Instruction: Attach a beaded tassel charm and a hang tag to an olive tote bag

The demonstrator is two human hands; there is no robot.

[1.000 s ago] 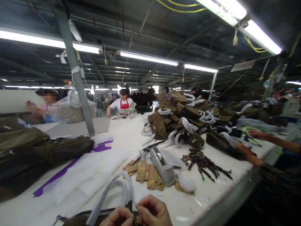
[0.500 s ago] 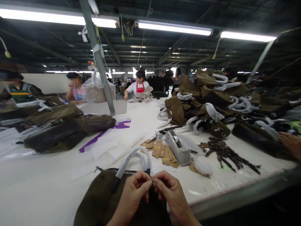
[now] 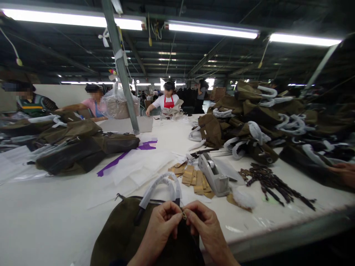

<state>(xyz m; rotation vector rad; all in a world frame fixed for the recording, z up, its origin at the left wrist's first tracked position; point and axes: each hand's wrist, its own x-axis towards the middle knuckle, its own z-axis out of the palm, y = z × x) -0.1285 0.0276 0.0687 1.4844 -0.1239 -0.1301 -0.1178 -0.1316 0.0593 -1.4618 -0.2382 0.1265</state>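
Barely a change! | left hand, right hand, fingers still pinched on a metal bit over the bag | dispenser at 1 o'clock | same fiddly step, seemingly, ran on

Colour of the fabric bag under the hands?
Dark olive fabric bag, best seen in the head view.

Bare table leaves passage at the bag's nine o'clock; handles obstruct twelve and a tape dispenser blocks one o'clock.
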